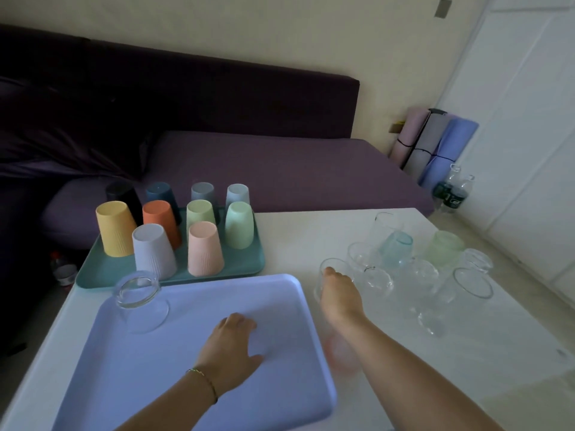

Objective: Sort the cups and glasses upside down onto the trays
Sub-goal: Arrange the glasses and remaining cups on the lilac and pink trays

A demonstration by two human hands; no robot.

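Ten coloured cups (pixel 205 248) stand inverted on the teal tray (pixel 93 279). One inverted glass (pixel 141 301) stands in the far left corner of the lavender tray (pixel 140 384), on which the left hand (pixel 230 346) rests. The right hand (pixel 339 295) grips a clear glass (pixel 329 265) beside the remaining glasses (pixel 473 284) on the desk (pixel 305 231).

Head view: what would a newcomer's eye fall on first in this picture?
The coloured cups, upside down on the teal tray at the far left, stand out first. Next, the cluster of clear glasses on the white table at the right, where the right hand grips one glass. The left hand rests on the lilac tray.
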